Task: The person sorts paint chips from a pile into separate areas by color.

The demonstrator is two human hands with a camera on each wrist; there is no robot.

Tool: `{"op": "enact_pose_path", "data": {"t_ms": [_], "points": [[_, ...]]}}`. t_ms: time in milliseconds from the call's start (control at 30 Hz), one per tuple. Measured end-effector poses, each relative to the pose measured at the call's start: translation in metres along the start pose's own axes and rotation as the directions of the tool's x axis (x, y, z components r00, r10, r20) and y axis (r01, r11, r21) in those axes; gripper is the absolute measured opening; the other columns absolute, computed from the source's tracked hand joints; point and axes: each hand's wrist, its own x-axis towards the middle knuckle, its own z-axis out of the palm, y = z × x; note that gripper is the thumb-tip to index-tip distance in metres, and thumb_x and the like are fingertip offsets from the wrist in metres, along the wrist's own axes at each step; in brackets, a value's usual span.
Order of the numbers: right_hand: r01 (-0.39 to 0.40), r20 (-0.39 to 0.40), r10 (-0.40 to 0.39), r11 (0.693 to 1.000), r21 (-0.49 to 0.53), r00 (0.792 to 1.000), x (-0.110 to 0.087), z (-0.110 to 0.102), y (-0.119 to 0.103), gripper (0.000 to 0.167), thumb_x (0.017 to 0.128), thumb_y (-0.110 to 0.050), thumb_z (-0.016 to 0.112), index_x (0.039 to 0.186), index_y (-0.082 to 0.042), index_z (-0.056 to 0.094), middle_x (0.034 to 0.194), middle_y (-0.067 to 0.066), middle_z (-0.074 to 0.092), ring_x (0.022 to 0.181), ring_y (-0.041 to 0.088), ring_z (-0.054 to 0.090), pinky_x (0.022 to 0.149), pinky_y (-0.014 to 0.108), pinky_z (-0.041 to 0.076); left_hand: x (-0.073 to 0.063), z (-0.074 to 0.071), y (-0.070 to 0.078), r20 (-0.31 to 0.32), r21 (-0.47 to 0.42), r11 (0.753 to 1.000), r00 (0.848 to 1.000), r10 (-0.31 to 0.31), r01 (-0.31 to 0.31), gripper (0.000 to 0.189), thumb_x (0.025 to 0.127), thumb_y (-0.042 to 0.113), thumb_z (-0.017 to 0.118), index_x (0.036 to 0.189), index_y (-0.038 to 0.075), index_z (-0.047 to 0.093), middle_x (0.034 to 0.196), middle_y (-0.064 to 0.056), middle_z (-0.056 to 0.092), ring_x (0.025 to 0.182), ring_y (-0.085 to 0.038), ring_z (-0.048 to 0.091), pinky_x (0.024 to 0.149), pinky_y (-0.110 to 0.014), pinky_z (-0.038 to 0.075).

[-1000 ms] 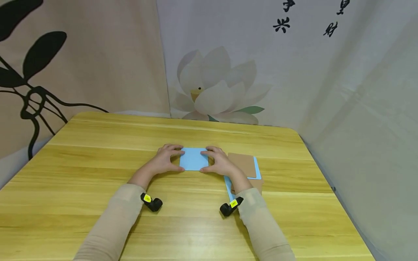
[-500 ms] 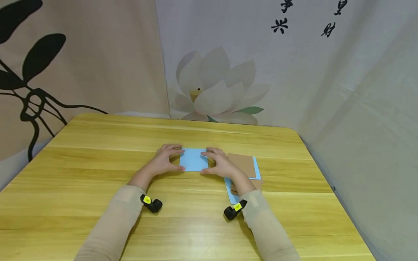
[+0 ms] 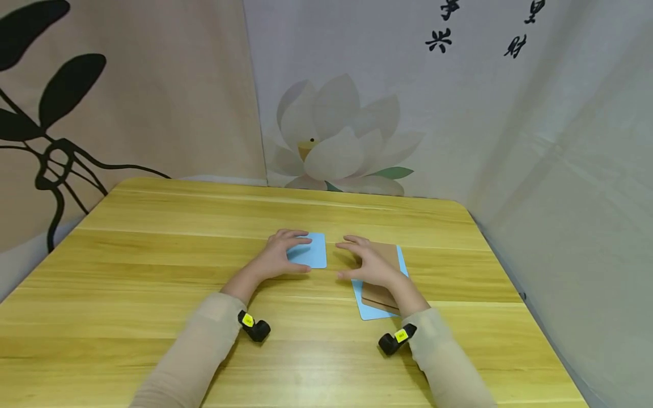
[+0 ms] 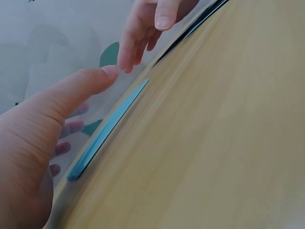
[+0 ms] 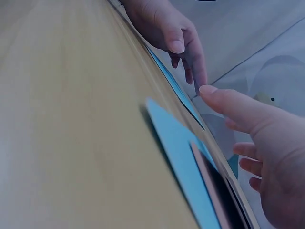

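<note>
A light blue square card (image 3: 317, 252) lies flat near the middle of the table; the left wrist view catches it almost edge-on, as a thin blue strip (image 4: 110, 131). My left hand (image 3: 275, 258) hovers over the card's left part with thumb and fingers spread apart, holding nothing. To the right, my right hand (image 3: 374, 267) hangs above a loose pile of brown and blue cards, its fingers extended and free of any card. It covers part of a brown card (image 3: 389, 253). Another brown card (image 3: 374, 293) and a blue card (image 3: 366, 311) show below that hand.
The wooden table (image 3: 306, 351) has rounded far corners. Behind it hangs a pale curtain (image 3: 444, 130) printed with a lotus and dark characters. Black wrist cameras sit on both sleeves, close above the tabletop.
Both hands were at the blue card's two sides. Now my right hand has moved right, off it and over the pile; my left hand has shifted right over the card.
</note>
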Motion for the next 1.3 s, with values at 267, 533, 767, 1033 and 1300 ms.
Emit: {"op": "enact_pose_path", "data": {"t_ms": [267,533,767,1033,1300], "points": [[-0.023,-0.024,0.023,1.0,-0.006,0.999,-0.021,-0.014,0.013,0.074,0.08,-0.041,0.076,0.144,-0.018,0.046,0.154,0.011,0.024,0.141,0.032,0.015,0.104,0.06,0.024,0.014,0.019,0.017,-0.014,-0.01,1.0,0.999,0.029,-0.029,0.068,0.075,0.04,0.081,0.132,0.011,0.059,0.144,-0.005,0.045,0.133,-0.03,0.029,0.104,-0.057,0.016],[0.015,-0.081,-0.021,0.998,-0.065,0.996,-0.037,-0.025,0.029,0.074,0.08,-0.04,0.077,0.143,-0.015,0.047,0.152,0.015,0.029,0.139,0.036,0.019,0.102,0.064,0.021,0.03,0.04,0.034,0.006,0.014,0.998,0.999,0.054,-0.054,0.068,0.077,0.04,0.08,0.134,0.011,0.057,0.145,-0.007,0.043,0.132,-0.028,0.029,0.105,-0.057,0.016],[-0.031,-0.109,0.022,0.996,-0.082,0.994,-0.049,-0.038,0.043,0.076,0.079,-0.042,0.077,0.143,-0.013,0.047,0.152,0.014,0.028,0.139,0.036,0.017,0.103,0.064,0.021,0.043,0.058,0.049,0.001,0.077,0.996,0.999,0.041,-0.041,0.07,0.077,0.047,0.077,0.136,0.014,0.056,0.145,-0.005,0.043,0.133,-0.027,0.029,0.106,-0.053,0.017],[-0.066,-0.111,0.06,0.996,-0.053,0.992,-0.06,-0.049,0.056,0.075,0.08,-0.041,0.077,0.143,-0.012,0.047,0.152,0.015,0.026,0.14,0.038,0.014,0.102,0.066,0.021,0.054,0.071,0.062,0.002,0.131,0.991,1.0,0.019,-0.019,0.076,0.075,0.056,0.074,0.137,0.017,0.054,0.146,-0.004,0.042,0.133,-0.027,0.028,0.106,-0.05,0.018],[-0.099,-0.102,0.093,0.993,-0.06,0.99,-0.065,-0.053,0.068,0.077,0.079,-0.041,0.077,0.144,-0.013,0.046,0.153,0.016,0.025,0.14,0.038,0.014,0.102,0.065,0.02,0.06,0.078,0.075,0.042,0.168,0.986,0.999,0.011,-0.017,0.075,0.077,0.055,0.073,0.139,0.016,0.053,0.147,-0.006,0.04,0.135,-0.031,0.027,0.108,-0.052,0.016]]}}
